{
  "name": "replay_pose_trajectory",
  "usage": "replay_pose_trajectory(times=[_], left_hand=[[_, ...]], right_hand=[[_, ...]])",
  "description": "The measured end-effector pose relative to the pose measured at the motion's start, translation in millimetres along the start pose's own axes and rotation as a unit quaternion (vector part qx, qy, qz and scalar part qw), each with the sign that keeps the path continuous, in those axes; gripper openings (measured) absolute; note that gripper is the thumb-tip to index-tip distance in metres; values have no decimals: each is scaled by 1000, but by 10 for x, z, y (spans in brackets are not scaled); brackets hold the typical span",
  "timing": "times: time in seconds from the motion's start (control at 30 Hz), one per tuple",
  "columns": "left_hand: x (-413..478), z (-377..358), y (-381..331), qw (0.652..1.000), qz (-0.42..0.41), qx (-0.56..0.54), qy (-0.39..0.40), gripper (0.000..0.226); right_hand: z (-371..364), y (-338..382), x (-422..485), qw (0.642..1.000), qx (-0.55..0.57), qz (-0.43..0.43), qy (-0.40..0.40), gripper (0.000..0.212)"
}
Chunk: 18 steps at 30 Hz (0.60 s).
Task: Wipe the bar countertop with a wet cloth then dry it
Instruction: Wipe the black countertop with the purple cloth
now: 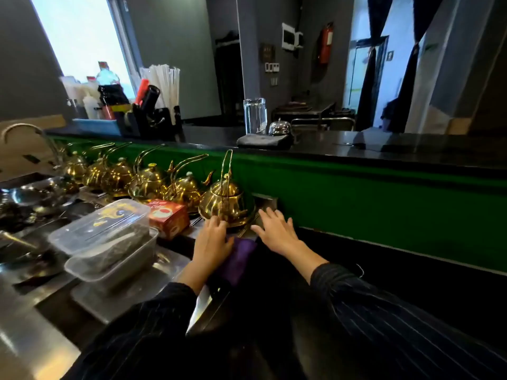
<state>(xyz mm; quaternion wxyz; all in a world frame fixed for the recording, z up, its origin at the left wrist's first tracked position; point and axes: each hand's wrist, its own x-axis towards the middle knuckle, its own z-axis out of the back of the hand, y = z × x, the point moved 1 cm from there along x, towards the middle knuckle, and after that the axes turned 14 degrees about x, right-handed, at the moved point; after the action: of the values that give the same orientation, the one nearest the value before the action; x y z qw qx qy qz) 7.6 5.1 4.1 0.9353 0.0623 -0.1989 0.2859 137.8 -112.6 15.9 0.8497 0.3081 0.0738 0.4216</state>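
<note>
A purple cloth (240,259) lies under my left hand (212,242), which rests on it at the edge of the steel work surface, fingers reaching toward a gold teapot (225,204). My right hand (277,231) is spread open, palm down, just right of the teapot, holding nothing. The black bar countertop (397,152) runs across the view above a green panel (356,193). A folded dark grey cloth (263,139) lies on the countertop.
A row of several gold teapots (148,182) lines the green panel. Stacked clear plastic containers (107,237) and a red tea box (168,218) sit left. On the bar stand a glass jug (255,115), a service bell (279,127), and a straw and utensil caddy (153,105).
</note>
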Motion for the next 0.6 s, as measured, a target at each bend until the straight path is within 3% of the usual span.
replay_pose_trajectory(times=[0.13,0.33,0.5,0.6], left_hand=[[-158,-101,47,983,112,-108,102,47],[-167,-85,-4,962,181,-172,109,42],[-90,47,-185,973,129,-171,86,25],[-6,191,-404,971,72,-221,56,24]], right_hand=[[-387,147,-155,995,-5,28,92,56],[-478,100,-204,996,60,49,40,33],[-318,60,-245,993,105,46,42,15],[6,-83,-351,990,134,32,29,16]])
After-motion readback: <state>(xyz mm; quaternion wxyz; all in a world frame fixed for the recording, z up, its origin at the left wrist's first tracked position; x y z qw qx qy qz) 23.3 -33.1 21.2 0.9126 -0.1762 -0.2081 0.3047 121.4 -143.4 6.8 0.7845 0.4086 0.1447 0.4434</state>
